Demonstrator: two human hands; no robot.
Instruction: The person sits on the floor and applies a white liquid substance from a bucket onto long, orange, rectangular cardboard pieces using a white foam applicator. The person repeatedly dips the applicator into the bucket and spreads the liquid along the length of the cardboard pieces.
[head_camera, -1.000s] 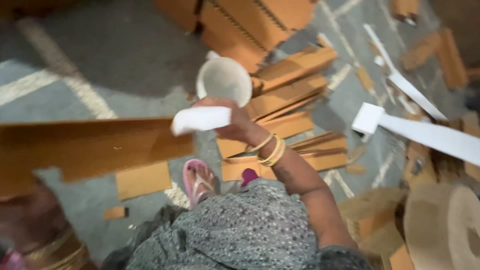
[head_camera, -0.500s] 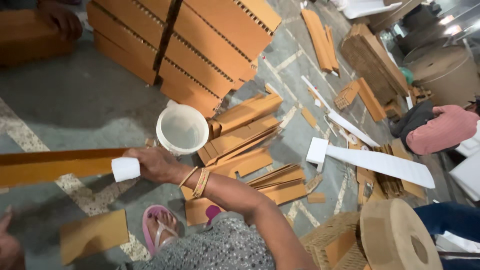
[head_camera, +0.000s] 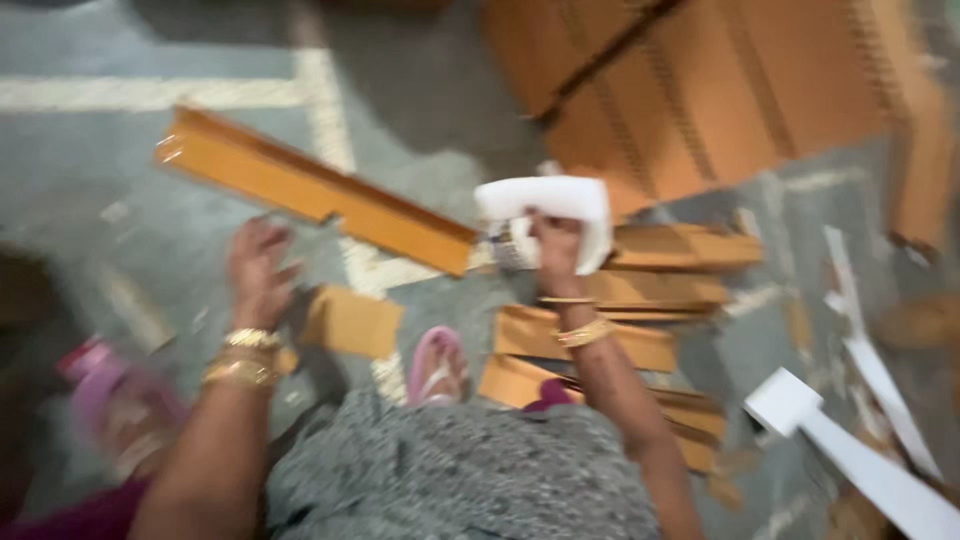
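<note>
Care helps here: right hand (head_camera: 558, 243) is clamped on the white piece (head_camera: 545, 205) at the long orange strip's (head_camera: 310, 190) end, so the empty, spread left hand (head_camera: 258, 270) should steady that strip.

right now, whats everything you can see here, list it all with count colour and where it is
long angled cardboard strip: one, orange-brown, slanting across the floor upper left to centre
white wad: one, white, held at centre; too blurred to tell what it is
stacked corrugated sheets: one large pile, orange-brown, upper right
short cardboard strips: several, orange-brown, on the floor right of centre
small cardboard piece: one, orange-brown, by the left hand
white angled strips: at least two, white, lower right
floor: grey with pale painted lines
sandal: one, pink, bottom centre
bangles: gold, on both wrists
left hand: fingers spread above the floor, holding nothing
right hand: gripping the white wad
</note>
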